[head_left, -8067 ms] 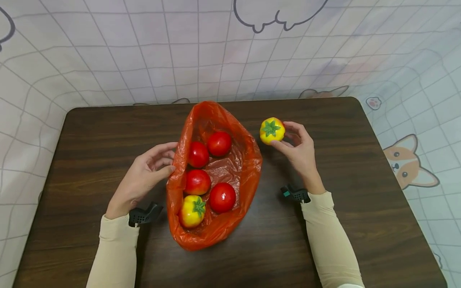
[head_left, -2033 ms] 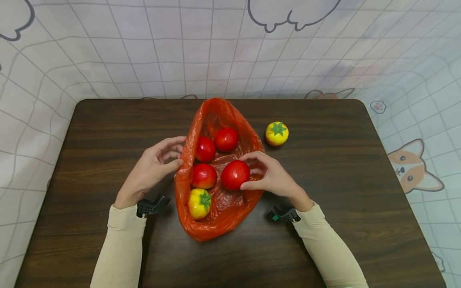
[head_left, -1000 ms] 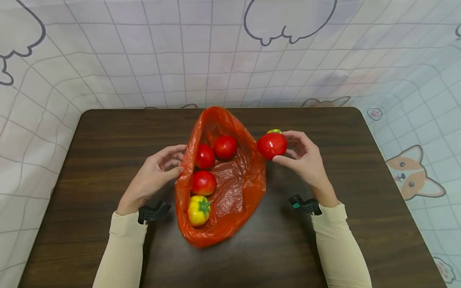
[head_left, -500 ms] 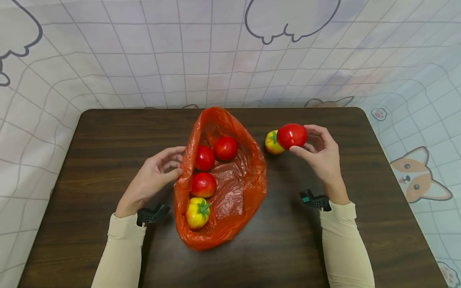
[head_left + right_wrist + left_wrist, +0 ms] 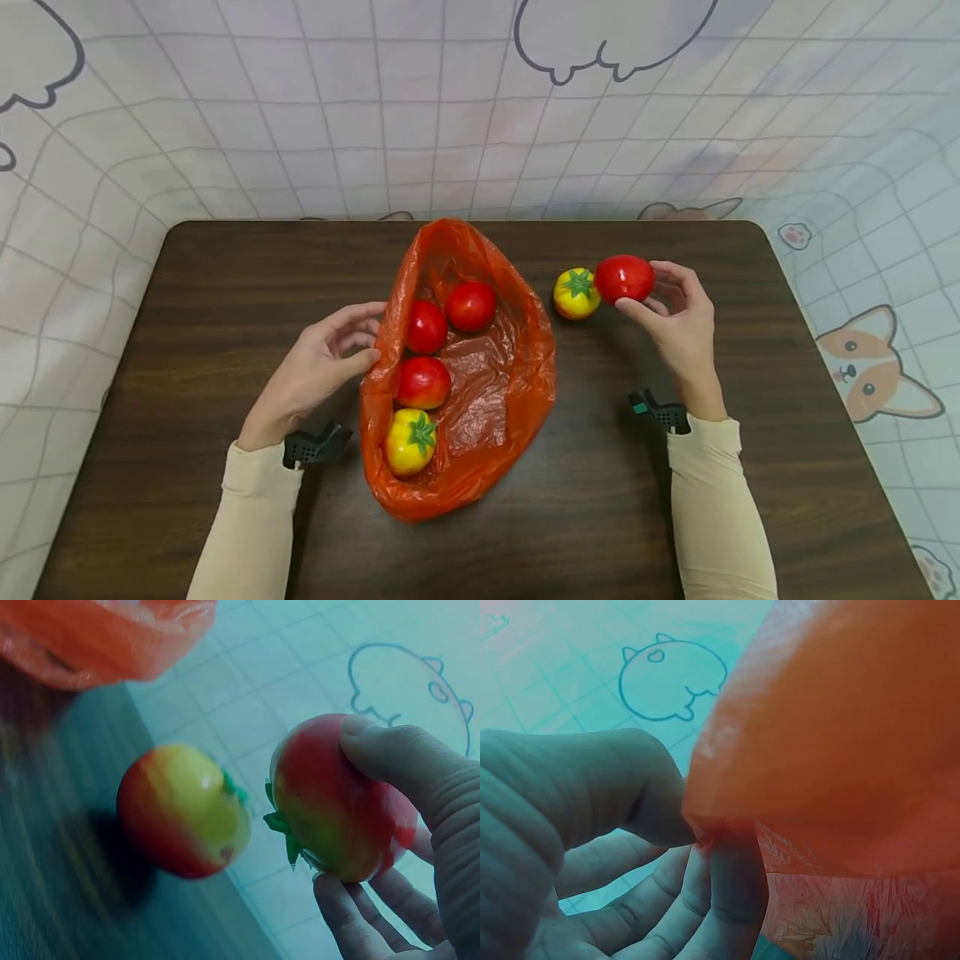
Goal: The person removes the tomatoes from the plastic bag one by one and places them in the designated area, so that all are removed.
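Observation:
My left hand (image 5: 311,367) pinches the left rim of an orange plastic bag (image 5: 480,408) between thumb and index finger; the left wrist view shows the film of the bag (image 5: 840,742) caught there. Inside the bag sit three red tomatoes, one of them this tomato (image 5: 471,307), and a yellow tomato (image 5: 411,442) with a green star-shaped calyx. My right hand (image 5: 678,321) grips a red tomato (image 5: 625,278) at the back right. Just left of it a yellow-and-red tomato (image 5: 576,294) rests on the table. In the right wrist view the gripped tomato (image 5: 337,799) has its green calyx facing left.
The dark wooden table (image 5: 225,275) has its back edge behind the bag and the loose tomato. A pale grid-patterned cloth (image 5: 465,108) with cartoon drawings hangs around the back and sides.
The right hand has set the yellow-and-red tomato on the table, lifted a red tomato out of the bag and carried it right, beside that one. The left hand stays on the bag's rim.

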Demonstrator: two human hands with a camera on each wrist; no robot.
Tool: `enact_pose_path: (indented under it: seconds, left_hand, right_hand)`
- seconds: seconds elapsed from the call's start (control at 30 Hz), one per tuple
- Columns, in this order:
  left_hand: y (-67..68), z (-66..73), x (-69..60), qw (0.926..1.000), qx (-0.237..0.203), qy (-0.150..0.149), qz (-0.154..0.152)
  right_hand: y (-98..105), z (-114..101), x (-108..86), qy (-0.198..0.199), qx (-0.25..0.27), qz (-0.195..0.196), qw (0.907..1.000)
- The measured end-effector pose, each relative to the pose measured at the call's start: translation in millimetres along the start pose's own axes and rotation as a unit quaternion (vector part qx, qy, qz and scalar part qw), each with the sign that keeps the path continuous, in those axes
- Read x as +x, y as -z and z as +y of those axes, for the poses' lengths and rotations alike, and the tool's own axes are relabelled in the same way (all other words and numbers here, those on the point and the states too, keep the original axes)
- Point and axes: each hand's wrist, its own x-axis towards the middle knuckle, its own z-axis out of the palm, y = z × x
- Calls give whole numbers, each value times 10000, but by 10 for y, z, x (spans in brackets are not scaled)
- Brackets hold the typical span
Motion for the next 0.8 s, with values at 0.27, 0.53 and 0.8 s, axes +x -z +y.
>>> enact_pose_path:
  seconds: [0.27,0.53,0.8]
  left_hand:
    - [11,0,-2,9999,96,16,23]
    - [4,9,-7,9999,114,37,9]
    - [2,-4,-4,9999,102,7,-11]
  right_hand:
    - [47,167,37,-204,-222,231,9993]
    - [79,324,59,-399,-456,306,9977]
    - [162,428,93,-511,-530,412,9964]
